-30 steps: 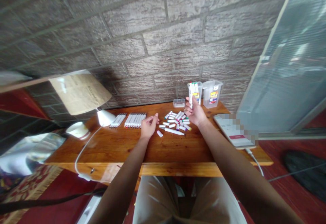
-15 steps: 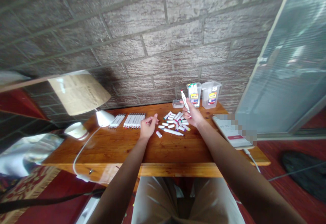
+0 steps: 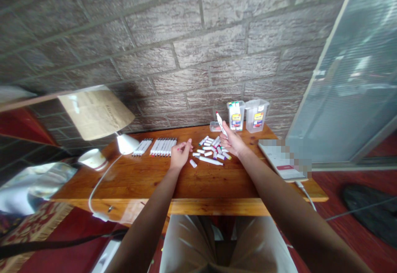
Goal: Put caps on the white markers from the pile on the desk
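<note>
My right hand (image 3: 233, 141) is closed round a white marker (image 3: 220, 120), which points up and to the left with its red tip at the top. Below this hand lies a loose heap of white marker caps (image 3: 214, 147) with coloured ends. In front of the heap a pale marker (image 3: 211, 161) lies flat, and a single cap (image 3: 193, 164) rests to its left. My left hand (image 3: 181, 154) hovers at the left of the heap, fingers pinched; a speck of red shows at them, but what they hold is mostly hidden. Beside it lies a row of white markers (image 3: 163, 147).
A smaller marker group (image 3: 142, 147) lies near the lamp (image 3: 127, 144). At the back stand a clear box with markers (image 3: 236, 118) and another clear box (image 3: 257, 118). A tablet (image 3: 279, 161) lies at the right, a paper cup (image 3: 93, 159) at the left.
My right hand has shifted slightly to the left with the marker, whose upper end now leans farther left. The left hand has stayed where it was.
</note>
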A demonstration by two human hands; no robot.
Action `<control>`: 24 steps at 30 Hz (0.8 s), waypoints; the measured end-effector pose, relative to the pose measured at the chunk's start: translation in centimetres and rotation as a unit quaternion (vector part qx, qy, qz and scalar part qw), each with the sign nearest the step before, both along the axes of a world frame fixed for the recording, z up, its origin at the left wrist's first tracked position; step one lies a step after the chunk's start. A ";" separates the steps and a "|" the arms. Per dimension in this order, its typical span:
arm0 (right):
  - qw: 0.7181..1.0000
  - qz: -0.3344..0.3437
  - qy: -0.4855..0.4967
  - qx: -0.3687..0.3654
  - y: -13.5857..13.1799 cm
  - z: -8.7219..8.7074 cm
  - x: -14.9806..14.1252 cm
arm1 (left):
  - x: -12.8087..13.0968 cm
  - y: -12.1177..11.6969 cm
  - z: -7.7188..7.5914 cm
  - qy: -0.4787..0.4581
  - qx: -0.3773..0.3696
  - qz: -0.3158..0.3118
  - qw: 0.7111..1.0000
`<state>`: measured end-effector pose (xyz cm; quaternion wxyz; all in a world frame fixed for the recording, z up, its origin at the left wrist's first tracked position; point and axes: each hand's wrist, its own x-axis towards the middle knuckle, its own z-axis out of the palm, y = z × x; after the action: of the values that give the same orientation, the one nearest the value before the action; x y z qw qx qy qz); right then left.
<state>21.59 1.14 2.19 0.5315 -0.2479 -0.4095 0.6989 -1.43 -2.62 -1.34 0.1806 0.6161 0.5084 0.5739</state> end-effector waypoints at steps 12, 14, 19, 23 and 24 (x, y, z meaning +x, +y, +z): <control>0.997 -0.066 0.026 0.027 0.4 -0.2 -0.3 | -0.3 0.4 -0.5 -0.006 0.001 -0.011 1.000; 0.996 -0.077 0.018 0.044 0.7 -0.5 -0.5 | -0.2 0.3 -0.5 -0.007 0.005 -0.024 1.000; 0.988 -0.059 -0.064 0.129 0.2 -1.4 -1.5 | 0.3 -0.2 -0.4 0.017 0.029 -0.078 0.996; 0.974 0.017 -0.103 0.201 -0.9 -1.8 -2.6 | 0.5 -0.5 -0.3 0.054 0.029 -0.120 0.991; 0.970 0.033 -0.116 0.212 -1.0 -1.9 -2.8 | 0.4 -0.4 -0.3 0.065 0.025 -0.130 0.989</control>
<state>18.81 0.10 0.27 0.4976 -0.1952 -0.6150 0.5797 -0.99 -3.07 -1.68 0.2044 0.7172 0.4205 0.5168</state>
